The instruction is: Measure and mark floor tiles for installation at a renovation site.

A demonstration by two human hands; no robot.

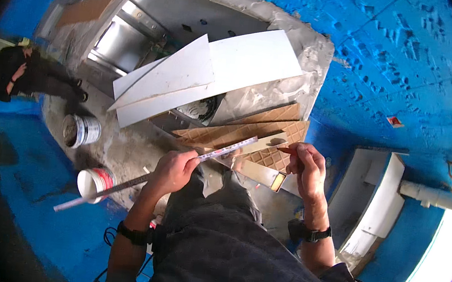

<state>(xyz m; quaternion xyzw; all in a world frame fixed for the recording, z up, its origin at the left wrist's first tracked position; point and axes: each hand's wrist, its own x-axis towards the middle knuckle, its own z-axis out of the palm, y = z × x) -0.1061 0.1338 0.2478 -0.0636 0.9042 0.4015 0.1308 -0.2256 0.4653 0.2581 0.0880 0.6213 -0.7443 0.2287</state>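
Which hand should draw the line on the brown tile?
Probably the right hand: it already holds the pencil with its tip at the brown tile, while the left hand grips the ruler.

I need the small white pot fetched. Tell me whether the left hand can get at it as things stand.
Probably not at once: the left hand is shut on the long ruler, whose lower end lies across the white pot. The pot sits near, below-left of the hand, with nothing else between.
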